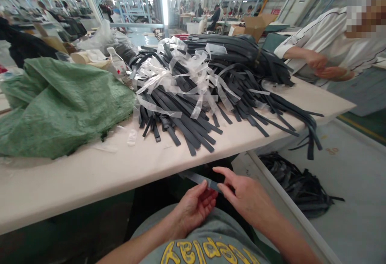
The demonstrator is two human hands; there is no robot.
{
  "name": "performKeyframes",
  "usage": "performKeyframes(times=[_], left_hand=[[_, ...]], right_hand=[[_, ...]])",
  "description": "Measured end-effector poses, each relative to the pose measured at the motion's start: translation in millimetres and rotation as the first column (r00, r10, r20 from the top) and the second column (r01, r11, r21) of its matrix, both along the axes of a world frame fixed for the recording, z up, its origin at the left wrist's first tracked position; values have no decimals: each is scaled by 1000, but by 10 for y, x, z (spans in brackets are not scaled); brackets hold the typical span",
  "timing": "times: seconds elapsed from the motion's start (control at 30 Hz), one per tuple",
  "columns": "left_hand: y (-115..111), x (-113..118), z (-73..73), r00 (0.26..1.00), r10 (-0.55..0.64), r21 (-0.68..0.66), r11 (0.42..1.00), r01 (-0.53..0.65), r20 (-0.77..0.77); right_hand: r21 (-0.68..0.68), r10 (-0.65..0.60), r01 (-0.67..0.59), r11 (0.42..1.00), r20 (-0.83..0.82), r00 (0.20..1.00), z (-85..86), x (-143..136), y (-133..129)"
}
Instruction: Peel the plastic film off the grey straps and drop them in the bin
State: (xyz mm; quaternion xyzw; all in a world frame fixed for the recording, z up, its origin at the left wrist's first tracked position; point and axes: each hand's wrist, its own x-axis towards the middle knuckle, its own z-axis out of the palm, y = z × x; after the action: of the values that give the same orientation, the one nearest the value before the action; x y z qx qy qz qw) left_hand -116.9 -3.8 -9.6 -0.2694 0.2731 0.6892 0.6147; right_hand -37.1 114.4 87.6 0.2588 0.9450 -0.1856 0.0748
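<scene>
Low in front of me, close to the table's front edge, a narrow dark strip (214, 186) with a piece of clear film (193, 177) runs between my hands. My left hand (194, 207) pinches it, thumb on top and fingers curled beneath. My right hand (244, 195) grips the strip's right part at the thumb, with its index finger raised off it. The fingers under the strip are partly hidden. On the table beyond, a large heap of dark strips (181, 113) lies tangled with clear film strips (199, 71).
A green woven sack (63, 103) covers the left of the pale table (99, 179). Behind it stands a clear bottle (116, 60). At lower right, a white-walled bin (346, 183) holds a pile of dark strips (301, 191). A co-worker (325, 42) stands at the table's right end.
</scene>
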Motion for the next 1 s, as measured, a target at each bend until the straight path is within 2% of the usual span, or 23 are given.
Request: performKeyframes(times=[0.07,0.13,0.23,0.33,0.47,0.57,0.67,0.8,0.87,0.93,1.0], left_hand=[[12,21,-13,1000,15,39,999,-15,-2],[13,2,-42,998,63,24,998,-63,-29],[-2,-73,-60,994,93,-60,993,-97,-65],[1,-93,-37,999,33,-103,994,-37,-42],[35,-13,-36,998,-54,6,999,54,-39],[34,-16,-71,998,-10,-14,1000,9,-67],[15,-99,-95,994,38,-78,996,-46,-104],[21,-182,-92,994,40,-126,991,-52,-100],[37,-181,-77,996,18,-133,991,-30,-90],[52,-167,-53,997,-2,-134,991,-9,-83],[57,-154,-28,997,-18,-137,991,7,-75]], right_hand=[[11,11,-11,1000,44,999,-66,-96,-40],[-49,18,-17,999,30,999,-99,-129,-34],[-147,-10,1,989,-55,998,2,-4,68],[-74,-53,49,996,-47,998,110,100,125],[17,-5,5,1000,44,999,-44,-95,9],[-52,15,-14,999,34,999,-116,-171,-24],[-198,37,-41,979,-22,999,87,91,88],[-288,87,-103,952,-67,994,534,715,330],[-332,125,-142,933,-71,990,695,992,433],[-386,145,-170,907,-94,985,776,1219,518],[-414,109,-171,894,-169,979,779,1395,580]])
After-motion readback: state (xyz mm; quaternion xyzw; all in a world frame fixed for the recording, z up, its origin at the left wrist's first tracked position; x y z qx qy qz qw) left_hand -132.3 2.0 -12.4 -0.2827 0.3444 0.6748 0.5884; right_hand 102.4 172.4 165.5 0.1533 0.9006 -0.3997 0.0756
